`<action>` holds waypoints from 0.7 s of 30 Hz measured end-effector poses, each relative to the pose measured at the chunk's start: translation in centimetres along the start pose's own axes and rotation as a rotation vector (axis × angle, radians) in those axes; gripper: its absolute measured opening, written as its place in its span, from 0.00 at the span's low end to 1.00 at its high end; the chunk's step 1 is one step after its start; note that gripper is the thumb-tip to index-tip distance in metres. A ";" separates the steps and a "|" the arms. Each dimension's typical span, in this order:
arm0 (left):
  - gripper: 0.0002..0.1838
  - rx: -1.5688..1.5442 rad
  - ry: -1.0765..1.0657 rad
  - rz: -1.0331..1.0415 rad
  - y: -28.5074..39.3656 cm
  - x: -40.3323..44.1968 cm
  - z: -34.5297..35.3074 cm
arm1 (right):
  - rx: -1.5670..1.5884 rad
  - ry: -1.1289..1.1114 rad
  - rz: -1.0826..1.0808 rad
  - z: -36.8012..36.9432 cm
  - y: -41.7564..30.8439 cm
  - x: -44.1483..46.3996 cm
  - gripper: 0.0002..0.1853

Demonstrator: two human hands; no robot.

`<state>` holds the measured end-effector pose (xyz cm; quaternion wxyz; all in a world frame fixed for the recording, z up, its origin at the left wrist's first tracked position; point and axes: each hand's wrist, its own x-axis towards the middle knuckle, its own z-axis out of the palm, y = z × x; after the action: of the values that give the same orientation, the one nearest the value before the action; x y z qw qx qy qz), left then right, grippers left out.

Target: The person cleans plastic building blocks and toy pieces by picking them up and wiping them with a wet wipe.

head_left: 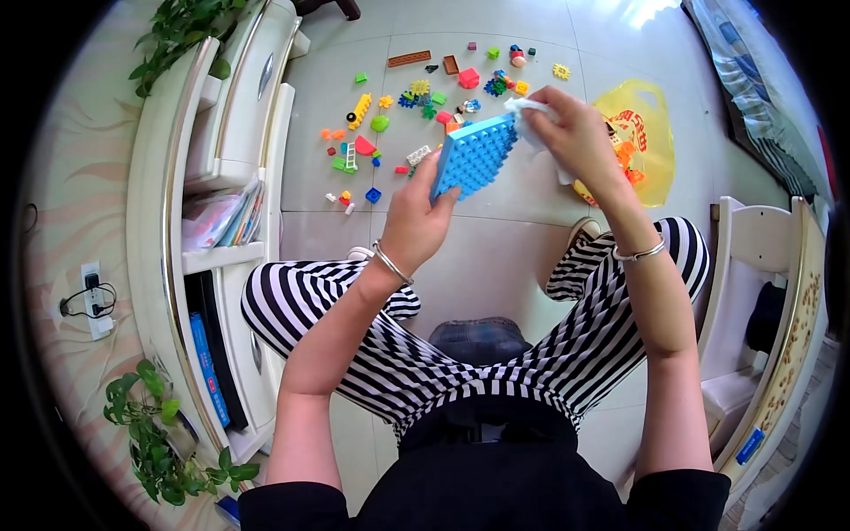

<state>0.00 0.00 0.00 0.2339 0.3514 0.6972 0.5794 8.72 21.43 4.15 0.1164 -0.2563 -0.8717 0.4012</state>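
A light-blue studded building-block baseplate (479, 157) is held up tilted in front of me, above the tiled floor. My left hand (420, 212) grips its left edge, with the thumb on the studded face. At the plate's upper right corner, my right hand (575, 137) pinches a white cloth or tissue (537, 133) that touches the plate. Part of the cloth hangs below the fingers. Beyond the plate lie several loose toy blocks, among them a yellow toy piece with wheels (359, 110), a red block (468, 79) and a dark-blue block (374, 195).
A yellow plastic bag (656, 133) with orange pieces stands right of my right hand. White cabinets (232, 115) line the left side, with plants beside them. A white chair (753, 234) stands at the right. My striped legs frame the floor below.
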 end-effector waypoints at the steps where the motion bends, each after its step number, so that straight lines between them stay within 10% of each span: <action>1: 0.25 0.140 -0.008 0.007 0.8 -0.1 0.0 | 0.052 0.080 -0.081 -0.3 -0.2 -0.2 0.11; 5: 0.23 0.403 0.010 0.072 1.2 0.0 -0.6 | 0.185 0.007 -0.389 1.4 -4.0 -1.6 0.11; 9: 0.23 0.356 0.009 0.042 1.4 0.3 -1.1 | 0.009 0.056 -0.092 -0.1 -0.6 -0.1 0.11; 21: 0.32 -0.299 -0.097 -0.110 1.3 1.0 -2.2 | -0.196 0.263 -0.179 -1.9 1.3 0.9 0.10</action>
<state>-1.95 -0.53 1.77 0.3480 0.3017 0.6093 0.6454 9.17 23.84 4.35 0.2390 -0.2381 -0.9031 0.2656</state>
